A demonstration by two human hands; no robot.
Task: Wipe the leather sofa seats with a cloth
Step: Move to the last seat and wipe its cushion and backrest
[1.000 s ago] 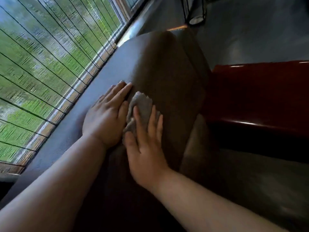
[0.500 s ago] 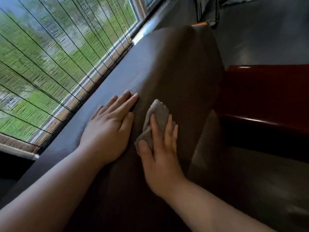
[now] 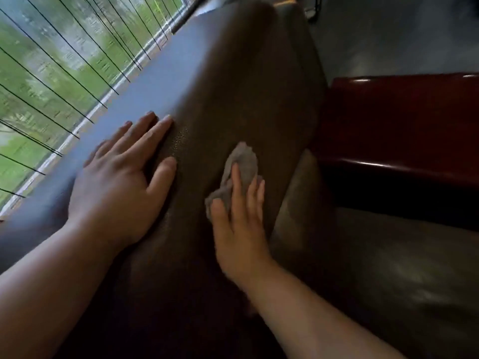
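Pressing the grey cloth (image 3: 242, 168) flat against the brown leather sofa (image 3: 246, 81) backrest, we are keeping our right hand (image 3: 239, 224) spread with straight fingers, while our left hand (image 3: 121, 182) is resting open-palmed beside it, near the window (image 3: 51, 68).

The brown leather sofa backrest (image 3: 248, 81) carries a crumpled grey cloth (image 3: 242, 167) near its right edge and a flat left hand (image 3: 121, 182) along its left edge.
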